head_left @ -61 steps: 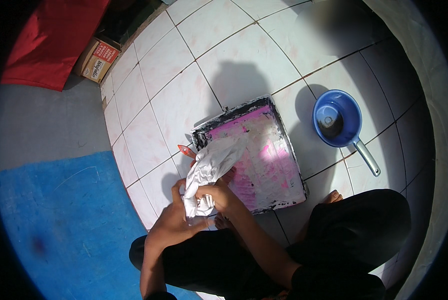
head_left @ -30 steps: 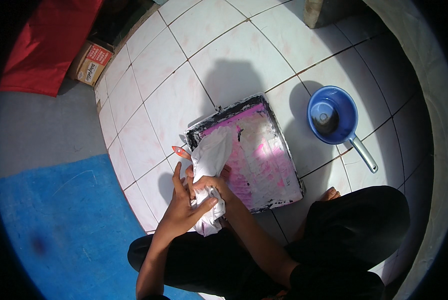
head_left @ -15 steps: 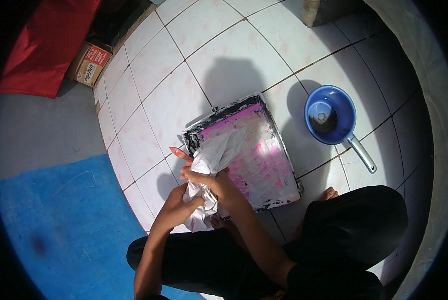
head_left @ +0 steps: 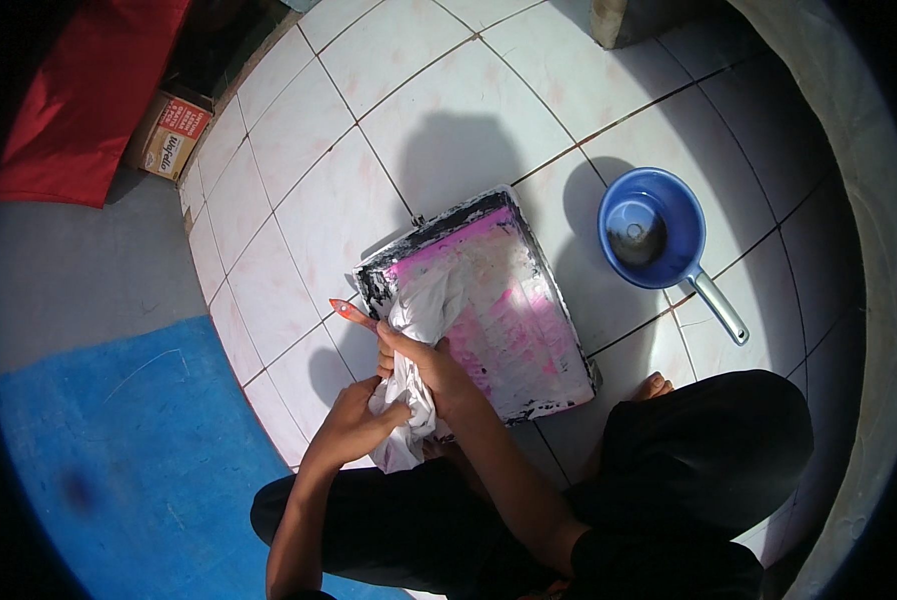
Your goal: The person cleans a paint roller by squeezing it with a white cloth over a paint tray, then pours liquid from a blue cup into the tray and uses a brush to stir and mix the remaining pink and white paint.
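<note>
A crumpled white cloth (head_left: 427, 308) is bunched between my hands over the left side of a paint tray (head_left: 559, 290). My left hand (head_left: 357, 425) is closed round the cloth's lower part. Just above it, my right hand (head_left: 421, 368) grips the cloth's middle, with the thumb on top. From beside the right fingers an orange paintbrush handle (head_left: 353, 313) sticks out to the upper left; its bristle end is hidden by the cloth and hand. The tray is smeared with pink and white paint and has a black-stained rim.
A blue dipper (head_left: 697, 240) with a grey handle and a dark patch at its bottom stands right of the tray on white floor tiles (head_left: 309, 215). A small carton (head_left: 174, 135) and red cloth (head_left: 94, 100) lie far left, above blue-painted floor (head_left: 129, 440).
The orange handle shows more of its length beside my right hand. My right fingers have closed more tightly on the cloth, which is gathered narrower above them. The view has shifted slightly.
</note>
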The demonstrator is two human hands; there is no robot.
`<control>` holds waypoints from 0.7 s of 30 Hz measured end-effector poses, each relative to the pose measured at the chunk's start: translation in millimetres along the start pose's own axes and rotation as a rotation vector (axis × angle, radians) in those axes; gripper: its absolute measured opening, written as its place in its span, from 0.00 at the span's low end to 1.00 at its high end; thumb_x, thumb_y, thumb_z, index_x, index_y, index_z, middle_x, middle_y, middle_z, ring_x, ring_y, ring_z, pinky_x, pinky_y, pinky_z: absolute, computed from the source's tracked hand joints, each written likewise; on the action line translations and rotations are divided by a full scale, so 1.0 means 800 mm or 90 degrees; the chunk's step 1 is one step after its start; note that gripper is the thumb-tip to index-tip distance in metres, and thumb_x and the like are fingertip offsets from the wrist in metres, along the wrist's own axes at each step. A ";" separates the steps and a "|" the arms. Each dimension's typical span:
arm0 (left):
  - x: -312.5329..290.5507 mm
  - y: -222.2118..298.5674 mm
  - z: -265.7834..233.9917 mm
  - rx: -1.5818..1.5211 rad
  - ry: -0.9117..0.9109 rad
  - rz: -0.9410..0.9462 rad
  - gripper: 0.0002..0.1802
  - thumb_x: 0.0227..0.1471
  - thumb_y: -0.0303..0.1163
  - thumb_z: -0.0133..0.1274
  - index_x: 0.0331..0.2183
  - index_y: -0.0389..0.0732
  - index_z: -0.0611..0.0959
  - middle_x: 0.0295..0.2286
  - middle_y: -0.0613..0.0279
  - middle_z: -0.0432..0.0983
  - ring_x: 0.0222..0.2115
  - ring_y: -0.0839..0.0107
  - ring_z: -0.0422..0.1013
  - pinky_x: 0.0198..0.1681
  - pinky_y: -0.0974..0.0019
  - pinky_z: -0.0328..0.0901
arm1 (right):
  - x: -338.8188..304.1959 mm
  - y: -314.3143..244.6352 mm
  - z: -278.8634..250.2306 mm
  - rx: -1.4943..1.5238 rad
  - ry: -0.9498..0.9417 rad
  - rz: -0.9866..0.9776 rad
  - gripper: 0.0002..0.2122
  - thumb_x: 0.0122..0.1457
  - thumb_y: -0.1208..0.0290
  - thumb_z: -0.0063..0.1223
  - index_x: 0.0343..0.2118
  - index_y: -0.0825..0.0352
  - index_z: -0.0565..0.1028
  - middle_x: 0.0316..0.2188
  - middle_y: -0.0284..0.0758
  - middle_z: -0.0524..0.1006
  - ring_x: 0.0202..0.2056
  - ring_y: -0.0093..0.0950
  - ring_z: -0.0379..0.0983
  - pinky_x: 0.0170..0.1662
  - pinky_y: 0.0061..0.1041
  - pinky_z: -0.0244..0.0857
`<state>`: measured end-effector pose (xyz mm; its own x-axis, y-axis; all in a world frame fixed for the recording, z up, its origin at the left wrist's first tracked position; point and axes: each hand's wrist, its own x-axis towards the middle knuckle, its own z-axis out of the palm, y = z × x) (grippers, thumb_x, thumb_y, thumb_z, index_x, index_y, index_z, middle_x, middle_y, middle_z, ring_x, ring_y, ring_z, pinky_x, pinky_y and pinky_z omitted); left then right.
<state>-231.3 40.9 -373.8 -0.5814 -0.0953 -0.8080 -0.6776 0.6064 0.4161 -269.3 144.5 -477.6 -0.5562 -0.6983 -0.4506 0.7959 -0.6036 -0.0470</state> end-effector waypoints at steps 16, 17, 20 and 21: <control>0.000 -0.018 -0.006 0.014 0.042 0.112 0.18 0.43 0.35 0.57 0.35 0.30 0.79 0.28 0.48 0.77 0.31 0.59 0.74 0.39 0.59 0.67 | 0.015 0.039 -0.022 0.394 -0.031 -0.093 0.15 0.64 0.61 0.47 0.46 0.66 0.67 0.35 0.32 0.71 0.37 0.21 0.70 0.52 0.27 0.65; 0.000 -0.019 -0.007 0.036 0.048 0.131 0.18 0.43 0.34 0.57 0.34 0.31 0.79 0.29 0.48 0.77 0.32 0.57 0.74 0.39 0.58 0.66 | 0.014 0.038 -0.013 0.363 -0.004 -0.108 0.14 0.64 0.62 0.48 0.45 0.66 0.67 0.34 0.31 0.71 0.36 0.20 0.69 0.49 0.25 0.65; -0.006 -0.022 -0.005 0.074 0.055 0.150 0.17 0.42 0.33 0.57 0.34 0.32 0.79 0.30 0.46 0.76 0.34 0.52 0.72 0.42 0.55 0.65 | 0.016 0.030 -0.014 0.276 -0.064 -0.093 0.10 0.62 0.66 0.50 0.42 0.65 0.69 0.29 0.26 0.68 0.30 0.16 0.65 0.37 0.18 0.63; -0.010 -0.019 -0.004 0.068 0.050 0.131 0.17 0.42 0.33 0.57 0.34 0.32 0.79 0.31 0.45 0.76 0.34 0.51 0.71 0.42 0.55 0.65 | 0.017 0.025 -0.015 0.249 -0.106 -0.078 0.08 0.62 0.67 0.51 0.40 0.65 0.70 0.27 0.24 0.68 0.28 0.15 0.63 0.33 0.16 0.61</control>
<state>-217.4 30.2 -372.3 -0.7386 -0.0193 -0.6738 -0.4918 0.6990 0.5191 -257.7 127.7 -495.4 -0.6969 -0.6461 -0.3114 0.5897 -0.7633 0.2640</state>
